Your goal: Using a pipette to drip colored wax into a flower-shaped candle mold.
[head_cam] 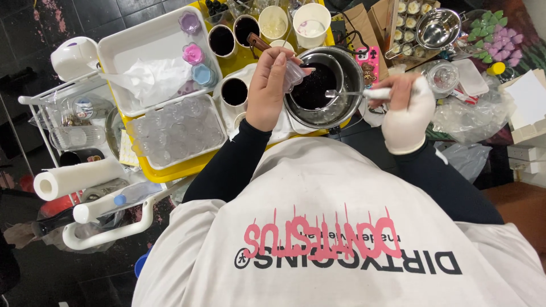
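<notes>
- yellow plastic tray [170, 170] carries dark-filled paper cups [222, 40] and a white tub of clear small cups [176, 131].
- round steel bowl of dark liquid [321, 85] sits between the hands.
- left hand [270, 91] pinches a small clear plastic cup [296, 74], tilted over the bowl.
- right hand [406, 111], white-gloved, grips a steel spoon [347, 94] reaching into the bowl.

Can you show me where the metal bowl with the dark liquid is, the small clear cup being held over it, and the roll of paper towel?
Metal bowl [350, 74], head view: on its bare right rim.
Small clear cup [296, 73], head view: on its side, in the left hand's fingers.
Paper towel roll [77, 177], head view: middle of its white side.
</notes>
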